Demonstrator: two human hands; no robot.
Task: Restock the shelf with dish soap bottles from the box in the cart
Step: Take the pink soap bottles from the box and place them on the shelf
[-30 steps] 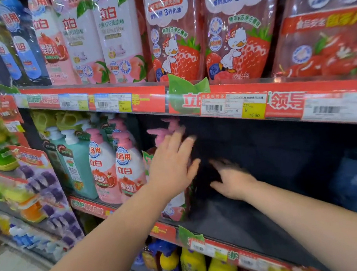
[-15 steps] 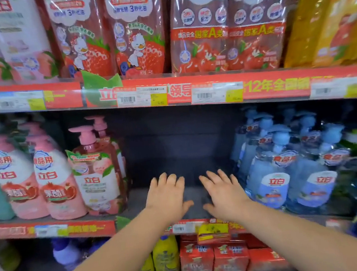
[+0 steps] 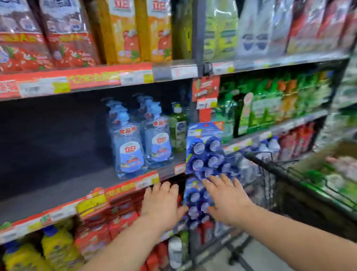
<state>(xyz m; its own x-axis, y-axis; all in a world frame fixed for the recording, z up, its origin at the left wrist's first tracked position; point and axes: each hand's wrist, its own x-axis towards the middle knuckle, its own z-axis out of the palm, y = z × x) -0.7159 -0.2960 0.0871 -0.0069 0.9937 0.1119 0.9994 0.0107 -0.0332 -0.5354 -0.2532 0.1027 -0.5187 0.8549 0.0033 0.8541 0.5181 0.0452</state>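
view swung right since earlier | left hand (image 3: pixel 162 205), right hand (image 3: pixel 227 199) fingers spread (empty)

**Reds, blues and greens along the aisle**

The shelf (image 3: pixel 46 195) was dark grey, and its price strip (image 3: pixel 117 190) ran red with white and yellow tags. The dish soap bottles (image 3: pixel 128 150) on it were clear pale blue, with blue pumps and blue-and-white labels carrying red characters. Beside them stood a dark green bottle (image 3: pixel 178 128) with a white cap. On the shelf above, the pouches (image 3: pixel 12 36) were red with white patches, and the next packs (image 3: pixel 133 22) were orange-yellow. A hanging strip of packets (image 3: pixel 206 154) showed deep blue with pale round spots. Below sat yellow bottles (image 3: pixel 59 249) with blue caps and red boxes (image 3: pixel 120 217). The cart (image 3: pixel 274 182) was black wire, and the box (image 3: pixel 335 153) in it was brown.
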